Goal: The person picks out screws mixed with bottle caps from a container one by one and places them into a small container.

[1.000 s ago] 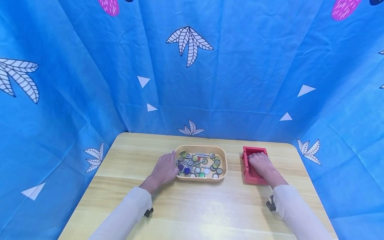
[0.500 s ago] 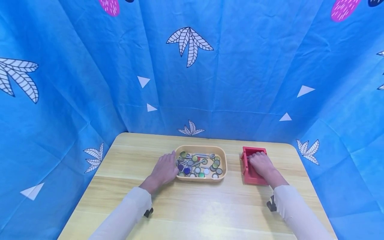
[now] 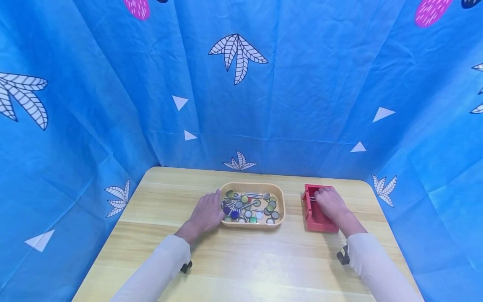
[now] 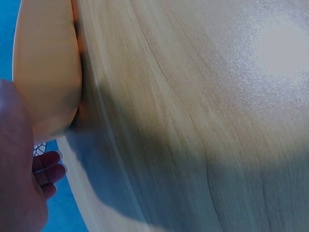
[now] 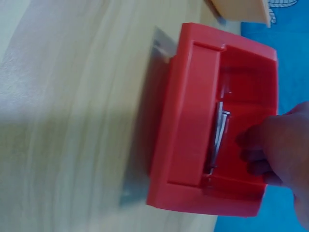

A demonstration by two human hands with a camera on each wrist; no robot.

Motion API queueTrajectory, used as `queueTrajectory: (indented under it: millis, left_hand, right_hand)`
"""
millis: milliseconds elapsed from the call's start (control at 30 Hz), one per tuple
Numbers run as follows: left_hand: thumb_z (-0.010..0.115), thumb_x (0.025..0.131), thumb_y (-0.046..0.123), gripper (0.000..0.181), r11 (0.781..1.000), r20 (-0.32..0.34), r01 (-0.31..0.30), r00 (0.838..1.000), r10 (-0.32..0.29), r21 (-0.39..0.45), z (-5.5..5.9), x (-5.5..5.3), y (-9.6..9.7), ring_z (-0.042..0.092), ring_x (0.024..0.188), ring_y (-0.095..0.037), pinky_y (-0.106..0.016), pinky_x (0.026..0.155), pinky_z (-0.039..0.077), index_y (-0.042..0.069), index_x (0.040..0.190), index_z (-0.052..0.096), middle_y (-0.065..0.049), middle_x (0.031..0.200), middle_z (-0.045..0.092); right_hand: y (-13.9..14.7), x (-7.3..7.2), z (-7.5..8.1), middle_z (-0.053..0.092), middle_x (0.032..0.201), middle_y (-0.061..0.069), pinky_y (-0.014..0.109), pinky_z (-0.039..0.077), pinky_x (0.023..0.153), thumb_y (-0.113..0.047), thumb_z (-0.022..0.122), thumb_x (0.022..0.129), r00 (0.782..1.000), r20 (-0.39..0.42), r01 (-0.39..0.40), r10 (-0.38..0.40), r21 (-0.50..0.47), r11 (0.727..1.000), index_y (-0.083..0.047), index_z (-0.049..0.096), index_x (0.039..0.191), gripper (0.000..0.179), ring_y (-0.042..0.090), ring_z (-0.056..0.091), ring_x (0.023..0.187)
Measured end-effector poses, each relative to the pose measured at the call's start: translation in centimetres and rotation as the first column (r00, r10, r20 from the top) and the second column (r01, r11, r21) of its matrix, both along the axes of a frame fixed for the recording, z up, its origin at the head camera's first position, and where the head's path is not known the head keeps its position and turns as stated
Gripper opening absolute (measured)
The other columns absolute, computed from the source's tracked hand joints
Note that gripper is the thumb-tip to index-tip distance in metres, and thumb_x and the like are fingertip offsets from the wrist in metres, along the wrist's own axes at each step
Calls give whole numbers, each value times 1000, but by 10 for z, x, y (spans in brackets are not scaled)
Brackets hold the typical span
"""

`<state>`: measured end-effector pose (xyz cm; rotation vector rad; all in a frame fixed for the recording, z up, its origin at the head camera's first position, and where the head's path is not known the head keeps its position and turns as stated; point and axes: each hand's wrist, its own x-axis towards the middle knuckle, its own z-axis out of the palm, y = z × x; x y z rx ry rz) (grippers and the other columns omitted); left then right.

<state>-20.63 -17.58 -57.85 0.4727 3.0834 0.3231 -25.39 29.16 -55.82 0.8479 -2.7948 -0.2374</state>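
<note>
My left hand (image 3: 206, 212) grips the left end of the beige tray (image 3: 277, 225). In the left wrist view its thumb lies at the rim of the tray (image 4: 48, 58), and several fingertips (image 4: 55, 169) curl past the end. The tray holds bottle caps (image 3: 271, 208) and silver nails or bolts. My right hand (image 3: 331, 203) reaches into the red box (image 3: 320, 224). In the right wrist view the hand (image 5: 285, 150) has its fingers curled low inside the box, beside a few thin silver rods (image 5: 219, 137) lying there. Its fingertips are in shadow; I cannot tell whether they hold anything.
Both containers stand on a light wooden table (image 3: 241, 260), the red box to the right of the tray with a gap between. A blue patterned curtain (image 3: 302, 105) hangs along the back and sides. Black wrist straps (image 3: 342, 255) show below the sleeves.
My right hand has shifted slightly to the right and away inside the red box, and more of the silver rods show beside it. The left hand and tray have stayed put.
</note>
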Motion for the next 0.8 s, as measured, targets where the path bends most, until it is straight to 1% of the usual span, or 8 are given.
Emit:
queueTrajectory:
  millis: [133, 200, 267, 400, 500, 567, 700, 800]
  left_hand:
    - [50, 94, 33, 82, 1000, 9, -3, 1000, 3, 2, -1, 0, -1, 55, 124, -35, -51, 117, 41, -8, 160, 24, -25, 138, 59]
    - [50, 93, 33, 83, 1000, 2, -3, 1000, 3, 6, -2, -1, -1, 56, 124, -35, -51, 117, 41, -8, 160, 24, -24, 138, 59]
    - [51, 92, 33, 83, 1000, -4, -4, 1000, 4, 9, -2, 0, -2, 56, 121, -34, -50, 115, 43, -8, 160, 26, -23, 134, 61]
    - [52, 91, 31, 82, 1000, -8, -10, 1000, 10, 17, -3, 1, -3, 57, 117, -33, -50, 112, 44, -8, 159, 27, -21, 130, 63]
    - [51, 91, 32, 82, 1000, -2, -11, 1000, 11, 16, -3, 1, -3, 56, 120, -33, -50, 114, 43, -7, 159, 27, -22, 133, 61]
    - [50, 92, 33, 82, 1000, 3, -11, 1000, 11, 13, -3, 0, -3, 55, 122, -34, -50, 115, 42, -7, 160, 26, -23, 136, 60]
    - [50, 91, 33, 83, 1000, 0, -16, 1000, 16, 17, -2, 0, -1, 55, 122, -34, -50, 115, 42, -7, 160, 26, -23, 136, 60]
    - [51, 91, 33, 83, 1000, -2, -17, 1000, 17, 25, -1, -1, 0, 56, 120, -33, -50, 114, 43, -7, 159, 27, -22, 134, 61]
  right_hand:
    - [-5, 1, 9, 71, 79, 18, 48, 62, 79, 5, 73, 82, 999, -21, 43, -43, -5, 999, 6, 72, 92, 10, 30, 67, 76]
    - [-9, 2, 13, 70, 80, 19, 46, 62, 75, 5, 73, 82, 997, -22, 79, -79, -4, 997, 7, 71, 94, 12, 30, 66, 74]
    - [-13, 3, 18, 69, 80, 19, 45, 61, 72, 4, 73, 82, 994, -22, 104, -104, -3, 995, 8, 71, 96, 15, 29, 64, 72]
    - [-22, 4, 23, 66, 80, 18, 43, 61, 69, 4, 71, 82, 992, -49, 111, -112, -22, 994, 9, 70, 97, 16, 29, 62, 72]
    - [-28, 3, 27, 65, 79, 17, 44, 60, 69, 6, 67, 84, 992, -90, 85, -90, -63, 994, 8, 70, 95, 12, 30, 62, 73]
    - [-32, 2, 29, 65, 79, 17, 44, 61, 69, 7, 67, 83, 991, -117, 53, -65, -99, 994, 7, 69, 93, 10, 30, 63, 74]
    - [-41, -1, 31, 66, 78, 15, 41, 61, 70, 11, 69, 79, 985, -171, -44, 17, -155, 987, 5, 69, 89, 12, 30, 65, 76]
    - [-48, -1, 32, 68, 80, 15, 40, 61, 73, 11, 70, 78, 979, -194, -107, 67, -204, 973, 5, 70, 90, 13, 30, 67, 77]
